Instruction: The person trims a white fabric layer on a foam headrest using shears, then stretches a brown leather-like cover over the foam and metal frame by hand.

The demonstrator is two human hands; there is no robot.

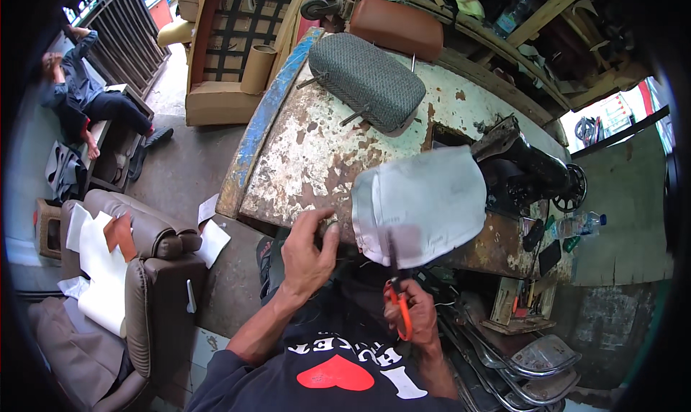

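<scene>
My right hand (414, 307) is closed round the orange handles of a pair of scissors (400, 312). Their dark blades point up and lie over the near edge of a sewn, pale grey fabric piece (432, 207), blurred at the tip. This piece rests on the worn table, against the black sewing machine (515, 149). To its left, my left hand (311, 253) is raised at the table's near edge, fingers bent and thumb apart from the forefinger. Nothing shows in its grasp.
A grey woven headrest (371, 81) and a brown headrest (397, 29) lie at the table's far side. Plastic bottle (579, 225) stands right of the machine. At left is a brown armchair (165, 282) with scraps on it; beyond, a person (101, 95) sits. Metal frames (533, 361) are stacked lower right.
</scene>
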